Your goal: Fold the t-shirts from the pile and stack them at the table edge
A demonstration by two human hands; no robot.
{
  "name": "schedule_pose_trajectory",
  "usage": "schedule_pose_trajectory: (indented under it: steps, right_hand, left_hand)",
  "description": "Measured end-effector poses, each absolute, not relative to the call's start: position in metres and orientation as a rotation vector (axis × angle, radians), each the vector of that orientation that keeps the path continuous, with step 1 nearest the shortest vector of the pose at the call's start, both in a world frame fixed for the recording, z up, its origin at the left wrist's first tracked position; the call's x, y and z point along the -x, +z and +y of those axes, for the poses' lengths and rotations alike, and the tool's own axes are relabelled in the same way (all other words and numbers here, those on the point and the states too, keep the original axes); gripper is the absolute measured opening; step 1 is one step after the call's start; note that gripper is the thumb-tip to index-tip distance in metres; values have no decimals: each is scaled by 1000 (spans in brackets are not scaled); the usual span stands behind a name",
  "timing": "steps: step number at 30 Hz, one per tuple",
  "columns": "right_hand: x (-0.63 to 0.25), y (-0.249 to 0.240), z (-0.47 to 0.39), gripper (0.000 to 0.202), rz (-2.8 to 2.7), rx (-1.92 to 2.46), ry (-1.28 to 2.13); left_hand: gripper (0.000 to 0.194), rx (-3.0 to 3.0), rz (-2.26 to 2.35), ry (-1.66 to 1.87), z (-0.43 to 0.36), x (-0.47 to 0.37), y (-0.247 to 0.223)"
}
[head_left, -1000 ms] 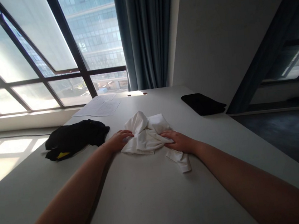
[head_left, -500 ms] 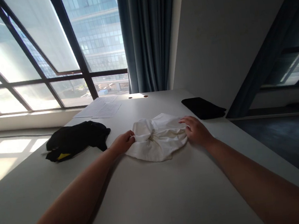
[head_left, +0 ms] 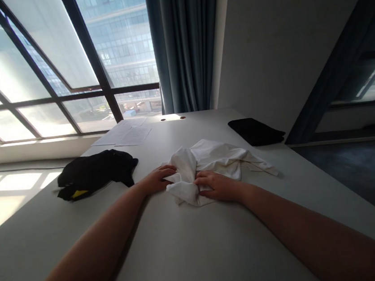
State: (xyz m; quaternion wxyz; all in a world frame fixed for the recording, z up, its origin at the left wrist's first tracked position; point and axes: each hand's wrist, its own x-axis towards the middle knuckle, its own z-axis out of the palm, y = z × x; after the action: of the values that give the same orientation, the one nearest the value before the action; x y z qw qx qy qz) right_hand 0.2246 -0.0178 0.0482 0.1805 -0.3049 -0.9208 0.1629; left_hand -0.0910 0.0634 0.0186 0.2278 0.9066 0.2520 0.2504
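Note:
A crumpled white cloth [head_left: 214, 155] lies on the white table [head_left: 199, 247], with a narrow part stretching out to the right. My left hand [head_left: 160, 178] is at the cloth's left edge, its fingers reaching onto the fabric; whether they pinch it is hard to tell. My right hand [head_left: 218, 185] rests on the near middle of the cloth, fingers spread a little apart over the bunched folds. Its fingertips touch the fabric.
A crumpled black cloth [head_left: 98, 171] with a yellow patch lies on the left of the table. Folded black fabric [head_left: 256, 131] sits at the right edge. Paper sheets [head_left: 132, 135] lie at the far left, near two small round holes.
My right hand has moved left from the cloth's right edge to its middle. The cloth's right part now spreads farther right, and its left part is more bunched. My left hand's fingers have loosened.

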Motion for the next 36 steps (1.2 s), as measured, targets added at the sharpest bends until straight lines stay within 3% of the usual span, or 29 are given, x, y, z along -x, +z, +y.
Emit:
schedule_pose_trajectory:
  steps: [3,7,13,18,24,32,36]
  right_hand:
    - [-222,56,-30,25,-2695,821,415]
    - [-204,52,-48,40,-2742,749,299]
    - [-199,50,-49,13,-2699,520,457]
    - [-227,47,-25,27,-2222,990,695]
    - [-269,38,15,46,-1518,1299,692]
    - [-303,18,47,39,-1352,1357,789]
    - [-306,16,51,37,-1278,1452,492]
  left_hand:
    - [39,-2522,717,694,68,95,15]
    - [30,-2498,789,748,71,100,14]
    - [34,-2518,981,718,83,127,14]
    - [39,-2484,1147,706,88,142,13]
    - [32,-2224,1382,837,83,136,19]
    - [65,-1621,1214,995,71,115,25]
    - [71,-1373,1056,1068,68,114,30]
